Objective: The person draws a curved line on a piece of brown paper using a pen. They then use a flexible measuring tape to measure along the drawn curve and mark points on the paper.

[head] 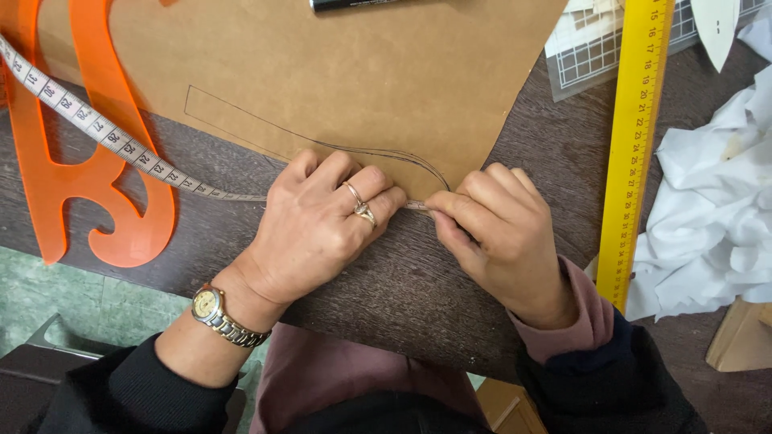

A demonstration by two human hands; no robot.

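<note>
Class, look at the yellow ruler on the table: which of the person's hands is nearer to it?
Right. The right hand pinches the tape measure just beside the yellow ruler, not touching it. The left hand presses the tape farther away, on the right hand's far side from it.

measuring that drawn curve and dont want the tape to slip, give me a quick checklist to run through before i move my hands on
1. Tape measure pinned at the curve's end: ok, the left hand and right hand both press it at the edge of the brown card.
2. Tape following the drawn curve: not ok, it runs straight off to the left, below the line.
3. Tape free of snags: cannot tell, it crosses the orange curve template.
4. Tape reading at the fingertips: cannot tell, the fingers cover it.
5. Card lying flat on the table: ok.
6. Yellow ruler out of the way: ok, it lies apart on the right.
</note>
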